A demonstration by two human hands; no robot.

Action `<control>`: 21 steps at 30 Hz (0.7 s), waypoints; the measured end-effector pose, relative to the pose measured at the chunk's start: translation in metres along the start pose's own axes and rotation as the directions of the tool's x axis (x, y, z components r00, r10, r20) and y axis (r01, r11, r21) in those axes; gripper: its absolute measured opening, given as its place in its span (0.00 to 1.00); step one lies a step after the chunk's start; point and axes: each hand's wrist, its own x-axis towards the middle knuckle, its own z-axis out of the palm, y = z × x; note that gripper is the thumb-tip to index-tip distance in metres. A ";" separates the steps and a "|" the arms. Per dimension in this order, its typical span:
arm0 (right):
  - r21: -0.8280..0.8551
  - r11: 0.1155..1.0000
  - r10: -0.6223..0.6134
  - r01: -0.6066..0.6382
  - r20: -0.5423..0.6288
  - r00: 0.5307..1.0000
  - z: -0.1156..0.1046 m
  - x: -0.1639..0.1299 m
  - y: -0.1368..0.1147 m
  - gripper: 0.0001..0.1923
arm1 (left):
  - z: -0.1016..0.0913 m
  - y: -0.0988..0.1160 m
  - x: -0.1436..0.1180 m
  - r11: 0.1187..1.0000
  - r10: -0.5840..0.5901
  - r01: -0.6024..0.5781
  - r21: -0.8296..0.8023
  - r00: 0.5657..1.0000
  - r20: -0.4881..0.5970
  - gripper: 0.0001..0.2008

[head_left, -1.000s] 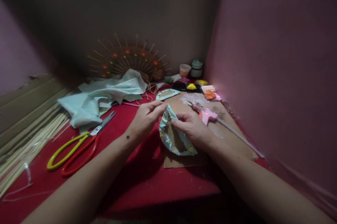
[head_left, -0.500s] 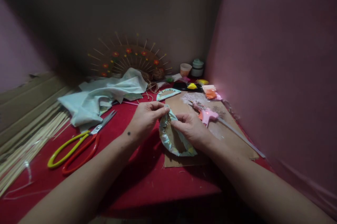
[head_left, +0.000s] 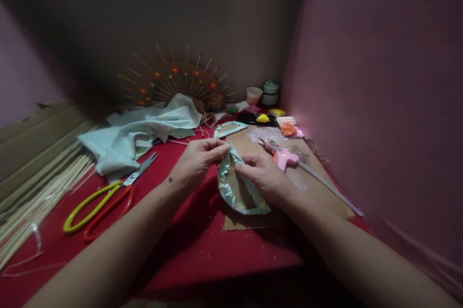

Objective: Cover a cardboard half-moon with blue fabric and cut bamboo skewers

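Between my hands is a half-round cardboard piece [head_left: 237, 189] with light blue patterned fabric folded over its rim. My left hand [head_left: 202, 158] pinches the fabric at its upper tip. My right hand [head_left: 265, 177] grips the straight right side, thumb on the bare cardboard and fingers hidden behind. The piece is tilted above a flat cardboard sheet [head_left: 325, 197]. A pink glue gun [head_left: 286, 157] with a long glue stick lies on that sheet, just beyond my right hand. Behind my hands rests a second fabric-edged half-round piece [head_left: 230, 129].
Scissors [head_left: 128, 180] with yellow and red handles lie left, below crumpled light blue fabric [head_left: 144, 127]. Thin sticks [head_left: 47, 199] line the left edge. At the back stand a decorated fan-shaped piece [head_left: 181, 76], a cup [head_left: 253, 95] and a jar [head_left: 270, 93]. Pink wall closes the right.
My left hand has shifted slightly left from the upper tip, its fingers still pinched there. My right hand keeps its hold; the whole view has moved a little.
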 end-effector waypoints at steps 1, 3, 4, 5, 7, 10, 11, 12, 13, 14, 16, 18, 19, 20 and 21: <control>0.011 1.000 -0.001 0.001 0.006 1.000 0.000 0.000 0.000 0.08 | -0.001 -0.001 0.001 1.000 -0.008 0.008 -0.008 1.000 0.011 0.13; 0.026 1.000 -0.014 0.014 0.006 1.000 -0.001 0.000 0.001 0.08 | -0.003 -0.001 0.002 1.000 -0.008 0.009 -0.015 1.000 0.025 0.13; 0.030 0.999 -0.019 0.019 0.004 1.000 -0.001 0.000 0.000 0.08 | -0.003 -0.001 0.002 1.000 -0.005 0.005 -0.016 1.000 0.026 0.12; 0.031 0.999 -0.021 0.021 -0.002 1.000 -0.001 0.000 0.000 0.08 | -0.003 -0.001 0.002 1.000 0.000 0.000 -0.014 1.000 0.022 0.12; 0.032 0.999 -0.018 0.018 -0.010 1.000 0.000 0.000 -0.001 0.08 | -0.003 0.000 0.002 1.000 0.013 -0.013 -0.004 1.000 0.006 0.12; 0.035 0.999 -0.009 0.009 -0.010 1.000 0.000 -0.001 -0.002 0.08 | -0.002 -0.001 0.001 0.999 0.040 -0.040 0.019 0.999 0.000 0.11; 0.035 0.999 -0.005 0.006 -0.010 1.000 0.000 0.000 -0.003 0.08 | -0.002 -0.001 0.001 0.999 0.049 -0.049 0.020 0.999 0.008 0.11; 0.033 0.999 -0.004 0.004 -0.011 1.000 0.000 0.000 -0.003 0.08 | -0.002 -0.002 0.001 0.998 0.054 -0.054 0.018 0.998 0.016 0.11; 0.031 1.000 -0.003 0.004 -0.014 1.000 0.000 0.000 -0.003 0.08 | -0.002 -0.002 0.001 0.998 0.058 -0.058 0.016 0.998 0.019 0.11; 0.032 0.999 -0.003 0.003 -0.016 1.000 0.000 0.000 -0.003 0.08 | -0.002 -0.003 0.002 0.998 0.061 -0.061 0.015 0.998 0.017 0.10; 0.036 0.999 -0.003 0.003 -0.019 1.000 0.000 -0.001 -0.003 0.08 | -0.002 -0.003 0.001 0.998 0.064 -0.064 0.016 0.998 -0.001 0.10; 0.035 0.999 -0.006 0.007 -0.021 1.000 0.001 -0.001 -0.003 0.08 | -0.001 -0.003 0.000 0.998 0.062 -0.062 0.020 0.998 -0.024 0.09; 0.032 0.999 -0.009 0.010 -0.023 1.000 0.002 -0.001 -0.003 0.09 | -0.001 -0.003 0.000 0.998 0.060 -0.059 0.023 0.998 -0.033 0.10; 0.028 0.999 -0.016 0.016 -0.024 1.000 0.002 -0.001 -0.003 0.09 | 0.000 -0.004 -0.001 0.998 0.058 -0.057 0.028 0.997 -0.043 0.10; 0.025 0.999 -0.025 0.025 -0.025 0.999 0.002 -0.002 -0.003 0.09 | 0.001 -0.004 -0.001 0.998 0.058 -0.056 0.034 0.997 -0.056 0.10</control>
